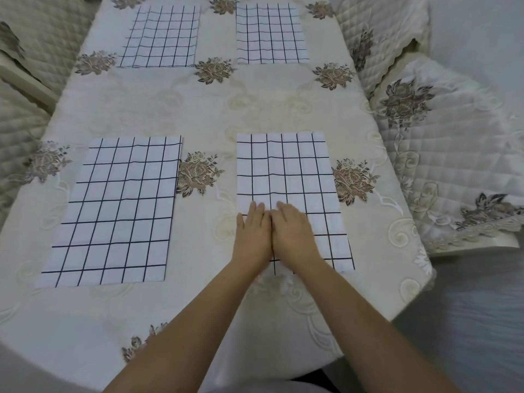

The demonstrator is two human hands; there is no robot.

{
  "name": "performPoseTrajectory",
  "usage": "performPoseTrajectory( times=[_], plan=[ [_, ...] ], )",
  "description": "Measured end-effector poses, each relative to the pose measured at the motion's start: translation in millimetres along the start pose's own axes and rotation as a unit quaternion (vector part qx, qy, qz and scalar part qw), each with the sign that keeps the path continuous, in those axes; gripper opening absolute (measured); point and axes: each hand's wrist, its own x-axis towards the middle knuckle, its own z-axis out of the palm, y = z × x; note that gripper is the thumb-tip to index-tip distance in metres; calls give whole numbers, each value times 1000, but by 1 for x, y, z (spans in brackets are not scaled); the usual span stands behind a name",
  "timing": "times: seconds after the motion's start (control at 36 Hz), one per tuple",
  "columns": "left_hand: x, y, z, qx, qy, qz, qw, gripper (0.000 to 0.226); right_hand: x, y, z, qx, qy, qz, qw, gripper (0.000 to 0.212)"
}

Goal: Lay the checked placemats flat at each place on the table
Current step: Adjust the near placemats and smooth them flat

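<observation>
Four checked placemats on the table (198, 109), all white with a dark grid, all lying flat on the cream flowered tablecloth (158, 313).

Far left placemat (160, 36): spread flat at the far side, well apart from your hands.
Far right placemat (270, 32): flat, beside the far left one, with a woven flower between them at their near corners.
Near left placemat (113, 211): flat, nothing touching it.
Near right placemat (297, 171): flat in front of you, both hands on its near half.

Your left hand (253, 234): palm down, fingers straight and together, pressing on the near right placemat close to its left edge. It grips nothing.
Your right hand (293, 231): palm down, fingers straight, pressing on the same placemat just right of the left hand. It holds nothing either.
The two hands lie side by side and touch along their inner edges, fingertips pointing away from you. Both forearms are bare and reach in from the near edge of the table.

Around the table: quilted chair covers, one on the right (453, 154) and one on the left (28, 52).
</observation>
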Motion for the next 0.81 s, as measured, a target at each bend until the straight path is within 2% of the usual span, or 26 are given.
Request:
performPoseTrajectory(
  times=[0.06, 0.11, 0.22, 0.44, 0.56, 0.69, 0.81],
  plan=[
    [-5, -7, 13, 1, -17, 11, 1000, 66, -9, -2, 13, -1, -28, -14, 1000, 43],
    [-9, -15, 20, 10, 12, 25, 1000, 60, -20, 3, 19, -11, -29, -25, 999, 48],
    [-10, -23, 16, 1, 59, 16, 998, 62, -27, 28, 20, -46, -43, -29, 998, 53],
    [-12, -45, 15, 3, 69, -49, 996, 73, -30, 91, -1, -46, -59, 113, 991, 68],
    [-13, -47, 15, 2, 69, -53, 996, 73, -33, 108, -9, -63, -36, 135, 988, 60],
    [-13, -46, 16, 6, 67, -55, 996, 71, -21, 79, -9, -53, 0, 151, 987, 58],
    [-14, -46, 15, -1, 77, -54, 996, 70, -12, 23, 9, -52, -12, 57, 997, 56]
  ],
)
